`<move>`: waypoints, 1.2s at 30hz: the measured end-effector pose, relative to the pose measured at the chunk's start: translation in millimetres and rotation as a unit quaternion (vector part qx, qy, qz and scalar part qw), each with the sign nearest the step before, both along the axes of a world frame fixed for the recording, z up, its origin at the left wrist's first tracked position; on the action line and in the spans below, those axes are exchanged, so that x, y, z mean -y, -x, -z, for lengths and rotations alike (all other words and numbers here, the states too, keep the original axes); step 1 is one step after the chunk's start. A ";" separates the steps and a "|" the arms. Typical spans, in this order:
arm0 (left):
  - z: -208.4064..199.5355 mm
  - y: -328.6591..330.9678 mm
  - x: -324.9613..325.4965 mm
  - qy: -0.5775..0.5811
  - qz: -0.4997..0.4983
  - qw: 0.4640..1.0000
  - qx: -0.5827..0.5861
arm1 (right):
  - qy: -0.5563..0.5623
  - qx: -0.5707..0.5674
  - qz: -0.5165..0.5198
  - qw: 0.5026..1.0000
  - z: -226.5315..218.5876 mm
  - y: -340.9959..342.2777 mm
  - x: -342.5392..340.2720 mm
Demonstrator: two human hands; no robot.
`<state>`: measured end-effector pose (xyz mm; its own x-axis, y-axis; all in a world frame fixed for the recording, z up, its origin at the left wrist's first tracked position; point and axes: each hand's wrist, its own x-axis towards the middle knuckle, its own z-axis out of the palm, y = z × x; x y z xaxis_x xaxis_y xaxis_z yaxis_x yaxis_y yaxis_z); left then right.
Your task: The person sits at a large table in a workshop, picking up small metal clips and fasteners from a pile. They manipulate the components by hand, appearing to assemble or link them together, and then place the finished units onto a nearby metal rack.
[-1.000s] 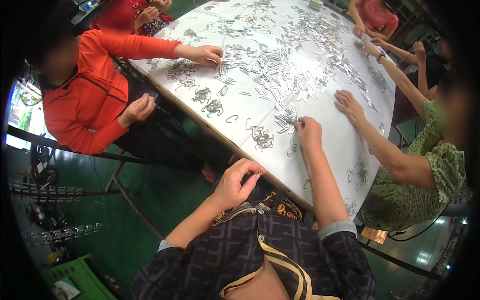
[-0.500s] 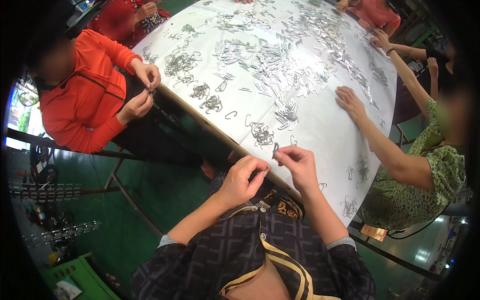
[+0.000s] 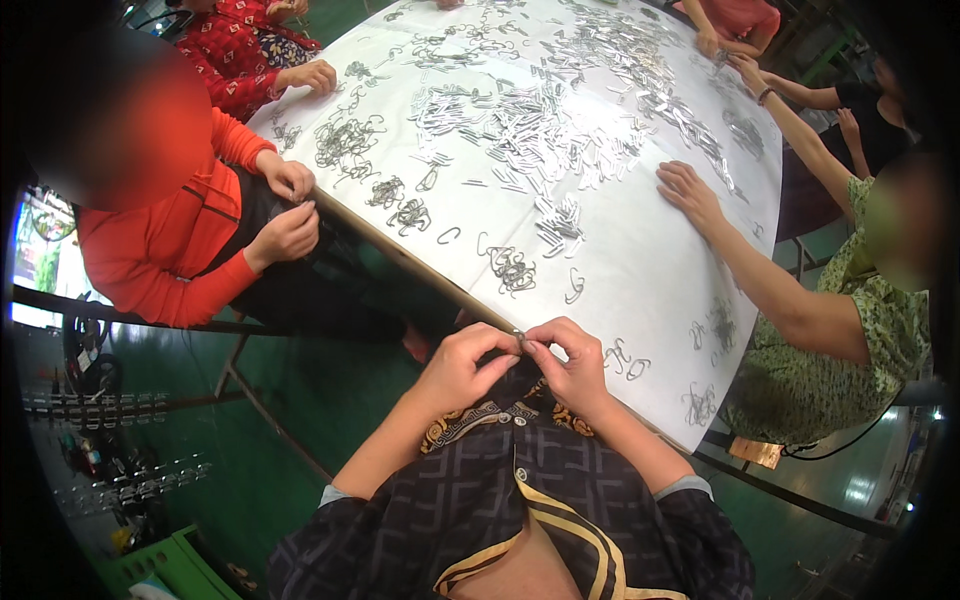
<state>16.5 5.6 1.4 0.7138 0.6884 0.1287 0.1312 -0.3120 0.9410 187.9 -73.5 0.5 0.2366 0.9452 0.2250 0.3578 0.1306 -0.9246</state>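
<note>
My left hand (image 3: 468, 365) and my right hand (image 3: 570, 362) meet fingertip to fingertip just over the table's near edge. Both are closed in a pinch. Between the fingertips sits a small dark metal hook (image 3: 521, 339), mostly covered by my right fingers. Whether my left hand grips a second piece is hidden. Beyond my hands, a pile of C-shaped metal hooks (image 3: 512, 270) lies on the white tabletop (image 3: 630, 260). A few loose hooks (image 3: 627, 362) rest right of my right hand.
Short silver metal strips (image 3: 530, 130) are heaped mid-table. More hooks (image 3: 348, 142) lie along the left side. A person in an orange jacket (image 3: 150, 265) sits at left, one in a green patterned top (image 3: 815, 365) at right. Other people sit round the far side.
My right hand has come down and left with the dark hook, meeting my left hand's fingertips. At upper left, a red-patterned sleeve and hand now reach onto the table.
</note>
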 end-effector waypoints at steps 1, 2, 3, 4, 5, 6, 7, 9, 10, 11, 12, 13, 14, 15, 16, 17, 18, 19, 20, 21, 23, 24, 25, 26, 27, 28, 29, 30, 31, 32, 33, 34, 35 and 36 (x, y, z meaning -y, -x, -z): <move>-4.3 0.5 -6.1 0.002 0.008 1.000 -0.007 | 0.001 -0.007 0.004 1.000 0.6 0.6 3.0; -3.3 0.1 -12.6 -0.023 -0.004 1.000 0.003 | 0.002 -0.014 0.007 1.000 0.5 2.3 5.6; 0.0 -1.5 -19.7 -0.047 -0.016 0.999 0.012 | 0.003 -0.021 0.009 1.000 0.4 3.4 8.0; 3.4 -4.4 -27.9 -0.096 -0.031 0.995 -0.017 | 0.000 -0.022 0.008 1.000 0.6 3.7 10.0; 8.2 -11.6 -35.2 -0.155 -0.035 0.987 -0.021 | -0.002 -0.022 0.006 1.000 1.7 3.8 11.3; 13.3 -20.2 -39.9 -0.182 -0.030 0.983 -0.023 | -0.006 -0.023 0.002 1.000 2.3 4.9 12.6; 19.3 -30.4 -43.5 -0.209 -0.024 0.977 -0.025 | 0.000 -0.031 0.000 1.000 2.6 6.4 14.4; 38.0 -52.8 -52.9 -0.306 0.022 0.951 -0.045 | 0.010 -0.045 -0.003 0.999 3.6 8.4 17.4; 44.5 -63.7 -56.2 -0.353 0.045 0.933 -0.055 | 0.011 -0.046 -0.008 0.999 3.9 9.2 18.7; 48.4 -76.9 -58.9 -0.389 0.056 0.918 -0.051 | 0.012 -0.045 -0.011 0.999 6.0 8.9 19.5; 50.1 -88.5 -59.8 -0.424 0.065 0.902 -0.048 | 0.012 -0.045 -0.015 0.999 6.5 9.2 20.8; 52.6 -98.2 -61.1 -0.458 0.074 0.885 -0.045 | 0.003 -0.038 -0.018 0.999 6.0 9.1 21.4; 59.2 -107.3 -63.3 -0.477 0.092 0.872 -0.062 | -0.005 -0.031 -0.021 0.999 5.8 8.7 21.7; 64.5 -115.4 -65.8 -0.497 0.109 0.857 -0.080 | -0.014 -0.024 -0.024 0.999 5.2 8.3 21.9; 69.0 -120.1 -68.0 -0.517 0.125 0.841 -0.097 | -0.014 -0.025 -0.024 0.999 4.7 8.1 22.3; 67.0 -122.2 -68.4 -0.533 0.146 0.827 -0.103 | -0.014 -0.026 -0.023 0.999 4.7 7.8 23.3; 64.3 -123.8 -68.3 -0.549 0.167 0.812 -0.110 | -0.014 -0.027 -0.022 0.999 5.0 7.3 24.2; 62.1 -125.2 -68.5 -0.564 0.186 0.796 -0.117 | -0.020 -0.019 -0.023 0.999 5.7 6.0 24.0; 61.0 -126.6 -68.2 -0.571 0.196 0.787 -0.128 | -0.026 -0.012 -0.024 0.999 6.2 4.9 23.5; 60.2 -128.6 -67.8 -0.578 0.205 0.777 -0.140 | -0.031 -0.005 -0.025 0.999 6.5 4.4 23.5; 59.5 -132.7 -68.3 -0.591 0.220 0.760 -0.153 | -0.010 -0.019 -0.015 1.000 4.3 5.1 24.2; 59.8 -134.8 -69.3 -0.598 0.226 0.754 -0.154 | 0.001 -0.026 -0.011 1.000 3.2 5.3 24.1; 60.1 -135.4 -70.0 -0.604 0.231 0.747 -0.156 | 0.001 -0.031 -0.008 0.999 3.8 5.5 24.4; 59.3 -135.4 -71.8 -0.596 0.227 0.755 -0.150 | 0.001 -0.035 -0.005 0.999 5.3 5.3 24.2; 58.4 -134.6 -74.0 -0.589 0.223 0.763 -0.145 | 0.000 -0.039 -0.002 0.999 6.3 5.1 23.5; 57.8 -133.3 -76.6 -0.582 0.219 0.771 -0.139 | -0.004 -0.042 0.001 0.999 6.3 4.9 22.2; 61.7 -130.6 -78.7 -0.560 0.196 0.795 -0.127 | -0.004 -0.046 0.005 0.999 7.6 6.0 23.4; 65.8 -127.0 -82.9 -0.537 0.172 0.818 -0.116 | -0.004 -0.050 0.008 0.999 8.7 7.1 24.1; 69.6 -122.3 -86.1 -0.513 0.148 0.839 -0.104 | 0.001 -0.057 0.013 0.998 9.7 7.8 24.4; 65.1 -117.6 -85.7 -0.454 0.133 0.877 -0.084 | 0.007 -0.064 0.020 0.998 11.2 7.4 24.6; 52.5 -111.2 -83.7 -0.392 0.117 0.910 -0.065 | 0.012 -0.071 0.026 0.997 12.1 7.3 24.2; 40.0 -104.7 -81.4 -0.329 0.099 0.938 -0.045 | 0.021 -0.072 0.035 0.997 13.3 7.0 23.7; 29.1 -97.0 -77.6 -0.245 0.086 0.965 -0.033 | 0.030 -0.073 0.040 0.996 13.8 7.2 24.2; 19.1 -89.6 -73.5 -0.158 0.072 0.985 -0.019 | 0.041 -0.074 0.046 0.995 14.6 7.1 24.1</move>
<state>106.2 79.1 -17.8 0.8098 0.5089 0.2920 0.0969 -0.6068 0.7889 180.8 -97.6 -14.0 0.3485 0.9314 0.1052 0.2249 0.0259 -0.9740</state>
